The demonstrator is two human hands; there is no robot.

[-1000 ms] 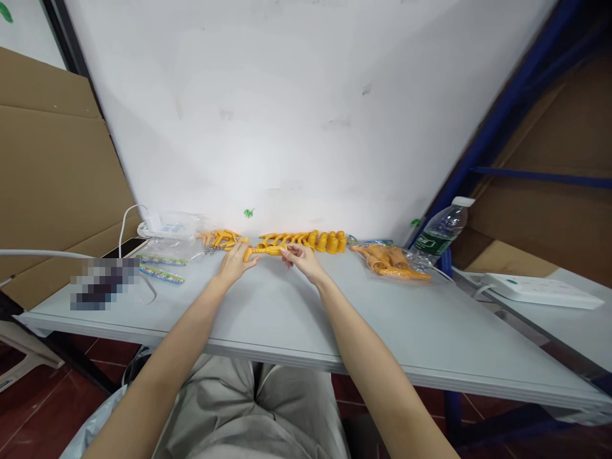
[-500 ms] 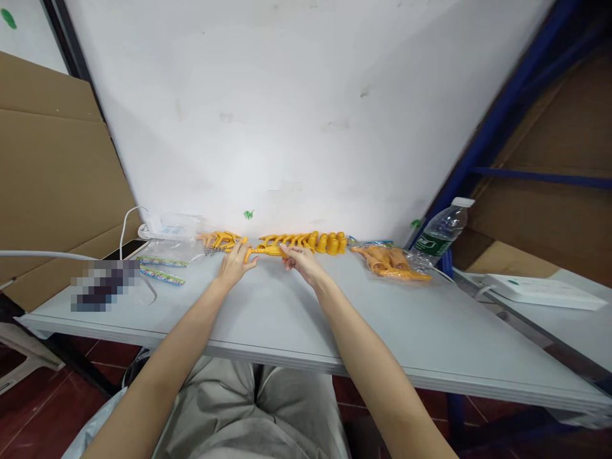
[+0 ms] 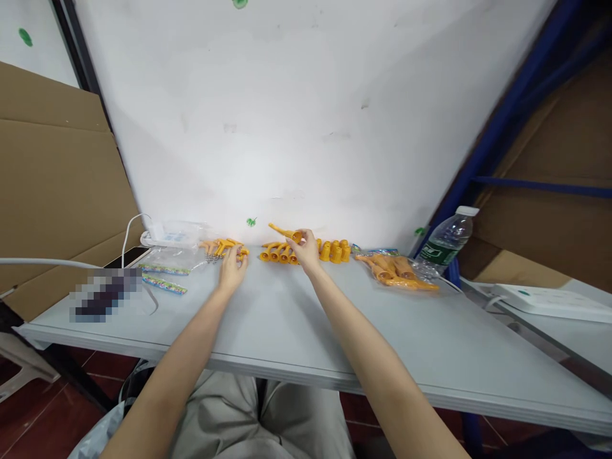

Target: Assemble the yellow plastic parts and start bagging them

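Observation:
My right hand (image 3: 306, 250) is closed on a yellow plastic piece (image 3: 287, 232) with a hollow cup end and a thin stem, lifted above the table and pointing up to the left. Under it lies a row of similar yellow cup-ended pieces (image 3: 273, 256), and yellow cups (image 3: 336, 251) stand mouth down to the right. My left hand (image 3: 233, 268) has its fingers curled round a small yellow piece (image 3: 243, 251), partly hidden by them. Beside it sits a pile of yellow branched pieces (image 3: 220, 246) with small metal chains (image 3: 213, 258).
Bagged orange-yellow pieces (image 3: 396, 273) and a water bottle (image 3: 447, 243) stand on the right of the grey table (image 3: 287, 331). Clear plastic bags (image 3: 174, 245), patterned strips (image 3: 165, 284), a phone (image 3: 125, 257) and a white cable (image 3: 52, 262) lie left. A white panel (image 3: 296, 127) rises behind.
My right hand has raised the cup-ended piece off the table, tilting its stem up. My left hand has drawn apart from it, staying low by the left pile. The view has shifted slightly.

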